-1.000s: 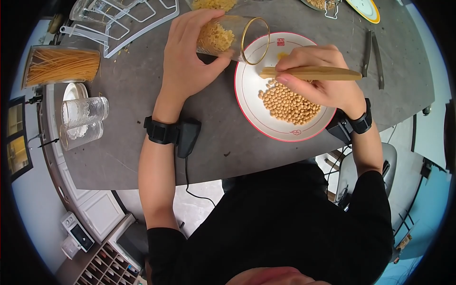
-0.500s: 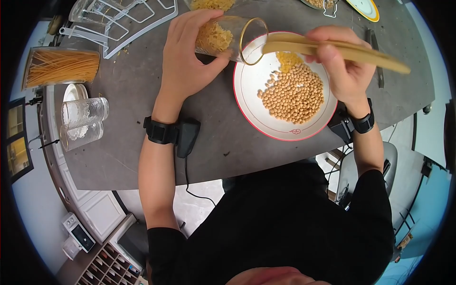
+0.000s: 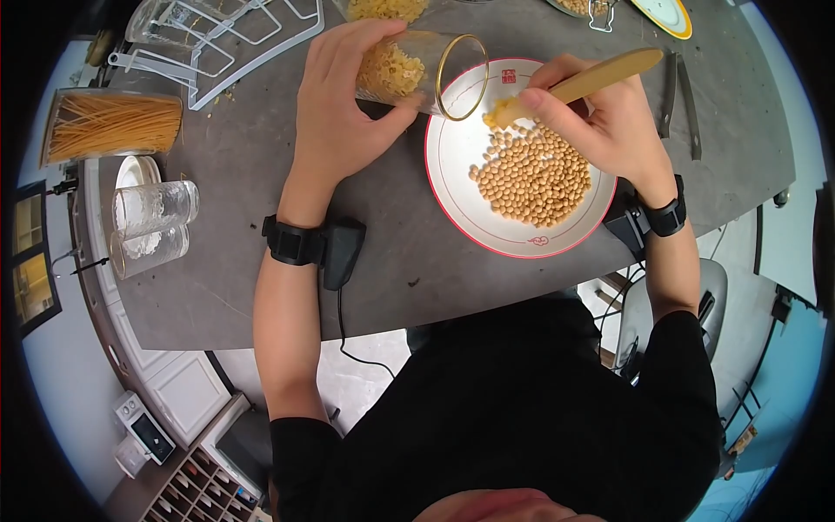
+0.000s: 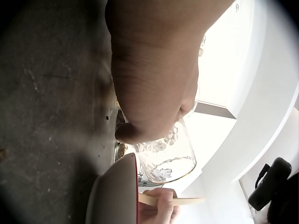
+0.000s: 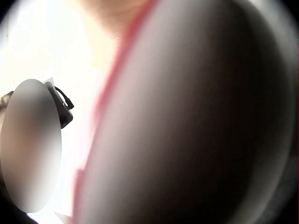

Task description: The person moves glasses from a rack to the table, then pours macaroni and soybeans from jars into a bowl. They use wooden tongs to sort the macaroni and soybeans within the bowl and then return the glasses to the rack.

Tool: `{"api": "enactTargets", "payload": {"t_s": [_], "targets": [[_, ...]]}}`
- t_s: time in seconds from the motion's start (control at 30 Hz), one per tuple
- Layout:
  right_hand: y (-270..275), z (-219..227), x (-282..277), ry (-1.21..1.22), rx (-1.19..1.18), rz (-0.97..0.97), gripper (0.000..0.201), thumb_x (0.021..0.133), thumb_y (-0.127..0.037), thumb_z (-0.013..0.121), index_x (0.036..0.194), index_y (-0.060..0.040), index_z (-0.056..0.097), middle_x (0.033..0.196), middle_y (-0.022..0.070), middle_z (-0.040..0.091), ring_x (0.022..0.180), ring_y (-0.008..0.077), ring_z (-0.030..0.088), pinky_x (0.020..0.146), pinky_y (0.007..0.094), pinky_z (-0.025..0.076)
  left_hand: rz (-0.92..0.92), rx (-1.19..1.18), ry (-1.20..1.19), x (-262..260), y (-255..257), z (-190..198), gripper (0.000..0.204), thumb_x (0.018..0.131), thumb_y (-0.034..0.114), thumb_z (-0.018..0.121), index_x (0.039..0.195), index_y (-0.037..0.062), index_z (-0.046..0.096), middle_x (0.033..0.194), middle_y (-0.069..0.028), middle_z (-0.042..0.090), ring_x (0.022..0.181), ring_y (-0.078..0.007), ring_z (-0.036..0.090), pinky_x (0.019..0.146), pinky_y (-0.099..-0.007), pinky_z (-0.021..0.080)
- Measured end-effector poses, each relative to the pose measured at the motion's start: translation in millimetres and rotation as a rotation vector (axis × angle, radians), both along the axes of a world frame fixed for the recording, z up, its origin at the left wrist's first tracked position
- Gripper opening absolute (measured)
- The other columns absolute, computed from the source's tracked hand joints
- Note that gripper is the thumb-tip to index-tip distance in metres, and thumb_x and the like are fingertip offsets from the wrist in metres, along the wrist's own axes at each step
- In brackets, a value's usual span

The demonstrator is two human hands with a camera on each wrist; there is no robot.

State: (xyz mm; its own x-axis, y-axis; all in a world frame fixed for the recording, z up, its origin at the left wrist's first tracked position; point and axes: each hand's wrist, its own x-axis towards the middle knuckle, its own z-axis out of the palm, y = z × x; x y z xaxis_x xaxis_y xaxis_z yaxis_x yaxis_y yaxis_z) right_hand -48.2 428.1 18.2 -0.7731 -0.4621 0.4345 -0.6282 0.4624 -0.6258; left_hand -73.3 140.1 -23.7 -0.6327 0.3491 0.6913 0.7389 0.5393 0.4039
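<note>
In the head view the left hand grips a glass jar tilted on its side, its gold-rimmed mouth over the plate's left edge, with yellow pasta pieces inside. The right hand pinches wooden tongs; their tips hold some yellow pieces above the white red-rimmed plate. Tan beans cover the plate's middle. The left wrist view shows the jar under the left hand, and the right hand with the tongs behind the plate. The plate's underside fills much of the right wrist view.
A white wire rack and a jar of spaghetti lie at the left, with two clear glasses below. To the right are dark chopsticks or utensils and a yellow-rimmed plate. Another pasta container stands behind the jar.
The right hand turned the tongs: their tips first swung up to the jar's mouth, then came down to the yellow pieces on the plate. The left hand and jar have barely moved.
</note>
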Motion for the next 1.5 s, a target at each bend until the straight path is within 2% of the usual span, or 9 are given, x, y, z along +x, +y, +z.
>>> {"api": "enactTargets", "payload": {"t_s": [0.23, 0.47, 0.53, 0.73, 0.83, 0.9, 1.0, 1.23, 1.5], "targets": [[7, 4, -4, 0.072, 0.079, -0.124, 0.021, 0.096, -0.02, 0.07, 0.086, -0.0016, 0.07, 0.058, 0.0063, 0.06, 0.046, 0.0174, 0.055, 0.047, 0.031, 0.04, -0.003, -0.006, 0.004, 1, 0, 0, 0.063, 0.068, 0.01, 0.083, 0.128, 0.0135, 0.064, 0.124, -0.0053, 0.066, 0.117, -0.0298, 0.06, 0.098, -0.0407, 0.05], [3, 1, 1, 0.099, -0.023, -0.054, 0.02, 0.095, -0.019, 0.07, 0.085, -0.0017, 0.07, 0.057, 0.0061, 0.06, 0.046, 0.0166, 0.054, 0.046, 0.0303, 0.04, -0.003, -0.006, -0.001, 1, 0, 0, 0.064, 0.068, 0.01, 0.083, 0.128, 0.0136, 0.064, 0.124, -0.0051, 0.067, 0.116, -0.0298, 0.06, 0.098, -0.0405, 0.051], [11, 5, -4, 0.162, -0.051, -0.214, 0.021, 0.095, -0.019, 0.069, 0.083, -0.0011, 0.07, 0.055, 0.0058, 0.059, 0.045, 0.016, 0.054, 0.046, 0.0302, 0.039, 0.0, -0.003, -0.001, 1, 0, 0, 0.063, 0.068, 0.01, 0.083, 0.128, 0.0135, 0.064, 0.124, -0.0054, 0.067, 0.116, -0.0299, 0.06, 0.098, -0.0405, 0.051], [5, 0, -3, 0.023, 0.204, -0.297, 0.028, 0.095, -0.025, 0.069, 0.08, -0.0004, 0.069, 0.054, 0.0131, 0.056, 0.045, 0.0295, 0.056, 0.047, 0.0372, 0.043, -0.004, 0.01, -0.012, 0, 0, -1, 0.062, 0.068, 0.011, 0.083, 0.127, 0.0132, 0.064, 0.124, -0.0059, 0.067, 0.116, -0.0302, 0.06, 0.097, -0.0408, 0.051], [-2, -2, -1, 0.075, 0.116, -0.224, 0.029, 0.096, -0.025, 0.069, 0.081, -0.0001, 0.069, 0.054, 0.0112, 0.057, 0.044, 0.0252, 0.056, 0.047, 0.0348, 0.042, 0.002, 0.007, -0.012, 1, 1, 0, 0.063, 0.068, 0.011, 0.083, 0.127, 0.0132, 0.064, 0.124, -0.0059, 0.067, 0.115, -0.0304, 0.06, 0.097, -0.041, 0.051], [-4, -4, -1, 0.027, -0.037, -0.063, 0.027, 0.097, -0.024, 0.07, 0.086, 0.0002, 0.071, 0.056, 0.0078, 0.06, 0.045, 0.0169, 0.056, 0.046, 0.0308, 0.04, 0.001, 0.002, -0.012, 1, 0, 1, 0.063, 0.068, 0.011, 0.083, 0.127, 0.0132, 0.064, 0.123, -0.0058, 0.067, 0.116, -0.0303, 0.06, 0.097, -0.0411, 0.051], [-3, -6, -1, 0.023, -0.103, -0.105, 0.024, 0.097, -0.023, 0.071, 0.091, 0.0003, 0.073, 0.059, 0.0045, 0.063, 0.048, 0.0097, 0.055, 0.047, 0.027, 0.039, 0.001, 0.003, -0.012, 0, 0, 0, 0.062, 0.068, 0.011, 0.083, 0.127, 0.0134, 0.064, 0.123, -0.0057, 0.067, 0.116, -0.0301, 0.06, 0.098, -0.0411, 0.051], [-5, -3, 3, -0.039, -0.1, -0.089, 0.021, 0.096, -0.021, 0.073, 0.093, -0.0003, 0.074, 0.06, 0.004, 0.064, 0.05, 0.0093, 0.057, 0.048, 0.0257, 0.04, 0.002, -0.062, -0.01, 0, -4, -2, 0.068, 0.072, 0.016, 0.088, 0.133, 0.0101, 0.06, 0.13, -0.0083, 0.065, 0.121, -0.0285, 0.06, 0.102, -0.0398, 0.049], [-11, -4, 8, -0.007, -0.034, -0.054, 0.022, 0.094, -0.023, 0.076, 0.091, -0.0019, 0.073, 0.06, 0.0049, 0.062, 0.05, 0.0136, 0.058, 0.048, 0.0277, 0.042, 0.0, -0.037, 0.002, 0, -1, -1, 0.066, 0.07, 0.014, 0.086, 0.131, 0.0125, 0.062, 0.127, -0.0065, 0.066, 0.119, -0.0292, 0.06, 0.1, -0.0405, 0.05]]}}
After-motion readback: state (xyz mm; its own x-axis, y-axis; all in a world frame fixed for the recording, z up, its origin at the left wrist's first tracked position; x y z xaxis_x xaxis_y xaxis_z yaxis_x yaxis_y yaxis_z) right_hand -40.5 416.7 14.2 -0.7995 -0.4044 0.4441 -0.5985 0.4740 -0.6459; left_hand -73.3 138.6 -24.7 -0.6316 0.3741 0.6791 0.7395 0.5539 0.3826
